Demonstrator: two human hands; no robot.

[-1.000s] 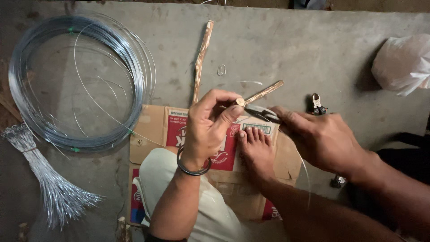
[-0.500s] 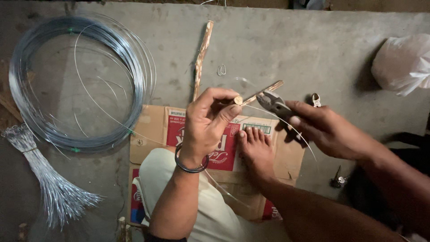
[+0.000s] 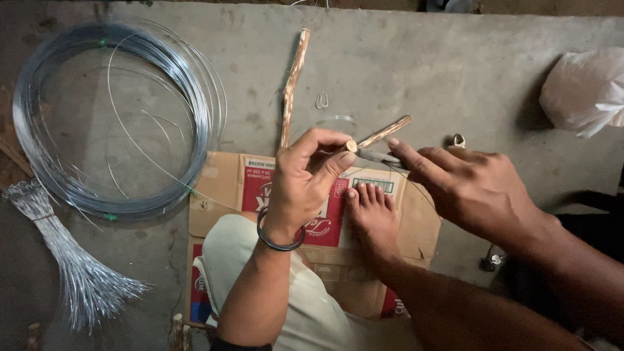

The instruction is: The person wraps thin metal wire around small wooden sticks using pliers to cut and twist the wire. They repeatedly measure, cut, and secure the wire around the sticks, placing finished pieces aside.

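My left hand (image 3: 304, 185), with a dark bangle at the wrist, pinches the near end of a short wooden stick (image 3: 389, 129) between thumb and fingers. My right hand (image 3: 478, 190) holds pliers (image 3: 379, 156), index finger stretched along them, with the jaws right at the stick's held end. A thin wire runs from there down over the cardboard. My bare foot (image 3: 372, 218) rests just below the two hands.
I sit on flattened cardboard (image 3: 218, 188) on a concrete floor. A large wire coil (image 3: 200, 107) lies at the left, a bundle of cut wires (image 3: 71, 270) at the lower left. A long stick (image 3: 294, 84), a small wire loop (image 3: 322, 101) and a white bag (image 3: 582, 91) lie beyond.
My right hand drew the pliers slightly right, then came back left to the stick's end. The left hand has kept its grip almost still.
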